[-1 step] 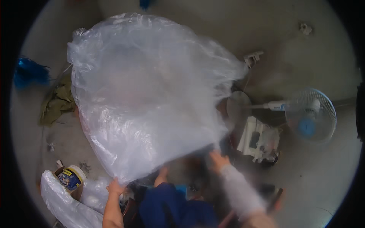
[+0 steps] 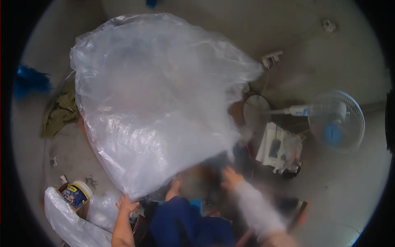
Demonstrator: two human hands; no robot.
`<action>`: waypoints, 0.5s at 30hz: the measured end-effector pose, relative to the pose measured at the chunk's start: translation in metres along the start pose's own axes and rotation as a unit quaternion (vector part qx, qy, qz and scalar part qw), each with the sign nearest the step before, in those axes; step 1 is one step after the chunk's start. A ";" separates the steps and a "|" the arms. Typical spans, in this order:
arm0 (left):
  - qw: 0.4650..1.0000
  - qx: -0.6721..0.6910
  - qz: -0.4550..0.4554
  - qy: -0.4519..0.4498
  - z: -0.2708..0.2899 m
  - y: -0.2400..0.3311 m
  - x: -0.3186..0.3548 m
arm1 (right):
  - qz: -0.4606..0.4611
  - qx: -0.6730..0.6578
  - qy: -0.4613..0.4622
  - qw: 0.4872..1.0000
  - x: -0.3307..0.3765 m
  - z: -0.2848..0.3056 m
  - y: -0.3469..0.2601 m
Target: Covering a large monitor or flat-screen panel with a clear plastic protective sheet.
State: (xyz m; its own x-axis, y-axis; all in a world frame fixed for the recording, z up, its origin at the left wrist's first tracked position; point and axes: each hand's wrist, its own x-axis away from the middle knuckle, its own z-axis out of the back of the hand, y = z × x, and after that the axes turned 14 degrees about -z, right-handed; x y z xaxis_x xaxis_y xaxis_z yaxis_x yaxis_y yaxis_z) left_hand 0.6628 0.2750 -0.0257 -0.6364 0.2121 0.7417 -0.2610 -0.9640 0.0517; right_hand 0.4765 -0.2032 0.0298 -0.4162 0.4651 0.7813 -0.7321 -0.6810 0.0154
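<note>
A big clear plastic bag [image 2: 164,107], puffed up and wrinkled, spreads across the middle in front of me. My left hand [image 2: 127,203] is closed on its near left corner. My right hand [image 2: 232,179] is just below the bag's near right corner, a small gap between them. Its fingers look apart and nothing shows in them, though the hand is slightly blurred. What lies under the bag is mostly hidden.
On the right stand a fan [image 2: 335,121] and a white box-like item [image 2: 273,144] with clutter on it. A labelled tub [image 2: 77,194] and more plastic film [image 2: 70,216] lie at lower left. Green cloth [image 2: 61,113] and blue strands [image 2: 31,81] lie at far left.
My right hand has let go of the bag's near right corner and moved slightly left and down. That corner has slipped a little to the left. My left hand keeps its grip.
</note>
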 end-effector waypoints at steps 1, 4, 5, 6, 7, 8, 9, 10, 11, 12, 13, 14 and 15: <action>1.000 -0.009 -0.013 -0.006 0.000 0.013 0.002 | 0.019 -0.029 0.012 0.999 0.011 -0.034 0.007; 0.992 0.009 0.004 -0.126 0.002 0.029 0.002 | 0.061 -0.017 0.021 0.998 0.040 -0.129 0.046; 0.995 -0.007 0.005 -0.104 -0.029 0.009 -0.009 | 0.049 -0.029 0.052 0.997 0.059 -0.147 0.056; 0.996 -0.024 0.003 -0.081 -0.048 -0.005 -0.023 | 0.036 -0.038 0.061 0.997 0.076 -0.151 0.067; 0.997 -0.033 -0.019 -0.072 -0.058 -0.007 -0.041 | -0.023 -0.052 0.029 0.998 0.095 -0.153 0.081; 0.997 0.017 -0.058 -0.041 -0.065 -0.005 -0.060 | -0.082 -0.070 -0.001 0.994 0.114 -0.157 0.094; 0.992 0.066 -0.105 -0.015 -0.073 0.003 -0.081 | -0.137 -0.069 0.030 0.988 0.133 -0.163 0.110; 0.986 0.057 -0.155 0.037 -0.075 0.014 -0.099 | -0.162 -0.088 0.050 0.982 0.141 -0.187 0.132; 0.973 0.049 -0.209 0.088 -0.077 0.030 -0.113 | -0.131 -0.126 0.164 0.970 0.145 -0.216 0.156; 0.956 0.072 -0.258 0.118 -0.091 0.058 -0.130 | -0.119 -0.139 0.279 0.943 0.160 -0.242 0.177; 0.936 0.084 -0.306 0.153 -0.093 0.090 -0.132 | -0.113 -0.179 0.376 0.902 0.193 -0.239 0.177; 0.911 0.110 -0.352 0.184 -0.097 0.123 -0.127 | -0.113 -0.212 0.473 0.848 0.234 -0.228 0.164; 0.885 0.143 -0.407 0.177 -0.105 0.157 -0.121 | -0.125 -0.223 0.533 0.807 0.273 -0.237 0.160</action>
State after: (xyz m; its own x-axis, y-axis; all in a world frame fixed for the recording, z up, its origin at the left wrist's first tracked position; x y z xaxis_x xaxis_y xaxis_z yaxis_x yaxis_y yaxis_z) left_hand 0.6228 0.1153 -0.1775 -0.5225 0.8429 0.1286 -0.5755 -0.4599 0.6762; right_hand 0.1174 -0.0510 0.0978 -0.2780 0.9407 -0.1944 -0.8876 -0.3289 -0.3224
